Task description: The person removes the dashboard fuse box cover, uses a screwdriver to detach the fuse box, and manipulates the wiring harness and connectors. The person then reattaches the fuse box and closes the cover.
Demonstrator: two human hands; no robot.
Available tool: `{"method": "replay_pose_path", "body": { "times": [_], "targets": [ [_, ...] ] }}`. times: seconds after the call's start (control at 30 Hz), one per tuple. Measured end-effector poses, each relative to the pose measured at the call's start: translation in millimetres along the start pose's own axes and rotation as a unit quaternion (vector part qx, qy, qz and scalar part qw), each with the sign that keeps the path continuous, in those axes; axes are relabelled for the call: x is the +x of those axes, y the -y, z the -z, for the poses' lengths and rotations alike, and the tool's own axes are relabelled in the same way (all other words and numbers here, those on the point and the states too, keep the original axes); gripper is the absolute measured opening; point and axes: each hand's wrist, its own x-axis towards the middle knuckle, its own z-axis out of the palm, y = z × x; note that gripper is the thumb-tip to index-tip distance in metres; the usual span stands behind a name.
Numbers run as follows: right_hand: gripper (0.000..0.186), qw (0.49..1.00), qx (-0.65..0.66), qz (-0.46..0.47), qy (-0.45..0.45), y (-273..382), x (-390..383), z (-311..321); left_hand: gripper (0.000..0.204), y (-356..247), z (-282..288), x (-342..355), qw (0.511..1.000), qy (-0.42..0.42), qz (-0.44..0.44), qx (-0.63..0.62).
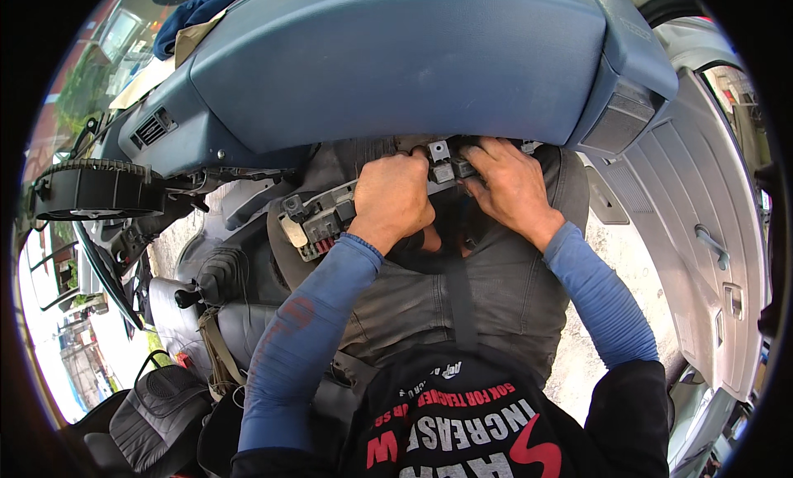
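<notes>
Across my lap lies a long grey fuse box [337, 207] with small red and dark fuses [322, 245] at its left end. My left hand [392, 199] is closed around the middle of the box, its fingertips partly hidden behind the knuckles. To the right of that hand, a small light-faced relay [439, 153] stands up from the box. My right hand [505, 182] is at the box's right part, fingers bent and pressed together by dark connectors. What lies between its fingertips is hidden.
A blue dashboard [396, 57] hangs just beyond my hands. At the left are a round black blower part [99, 189] and a gear lever [188, 297]. An open grey door [690, 197] stands at the right. A black seat [153, 416] is at lower left.
</notes>
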Motion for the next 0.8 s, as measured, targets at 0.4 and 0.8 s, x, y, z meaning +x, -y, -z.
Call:
{"method": "replay_pose_path", "body": {
  "times": [0.4, 0.8],
  "targets": [
    [0.043, 0.995, -0.087, -0.032, -0.025, 14.0, -0.9, -5.9, 0.036, 4.2, -4.2, -2.0, 1.000, -0.010, -0.010, -0.003],
    [0.036, 0.996, -0.090, -0.007, -0.021, 11.3, 0.8, -0.9, 0.035, 5.4, -5.4, -2.9, 0.999, -0.029, -0.028, 0.006]
  ]
}}
